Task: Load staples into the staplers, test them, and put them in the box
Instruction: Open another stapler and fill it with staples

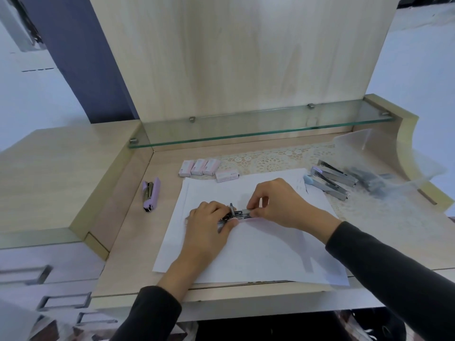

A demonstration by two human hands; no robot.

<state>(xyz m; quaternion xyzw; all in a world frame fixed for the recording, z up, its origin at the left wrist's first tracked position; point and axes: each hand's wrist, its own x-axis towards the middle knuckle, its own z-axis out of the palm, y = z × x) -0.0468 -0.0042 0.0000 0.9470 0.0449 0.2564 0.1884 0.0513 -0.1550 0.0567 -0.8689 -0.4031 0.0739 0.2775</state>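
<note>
Four staple boxes (199, 166) beyond white paper (246, 254)

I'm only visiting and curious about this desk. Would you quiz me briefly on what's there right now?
1. True or false: the lilac stapler lies on the white paper.
2. How many pink staple boxes sit by the lace mat? A) two B) four C) six
3. Fill in: the left hand and right hand both hold an opened ____.

Key: 1 false, it lies on the bare desk; 2 B; 3 stapler.
</note>
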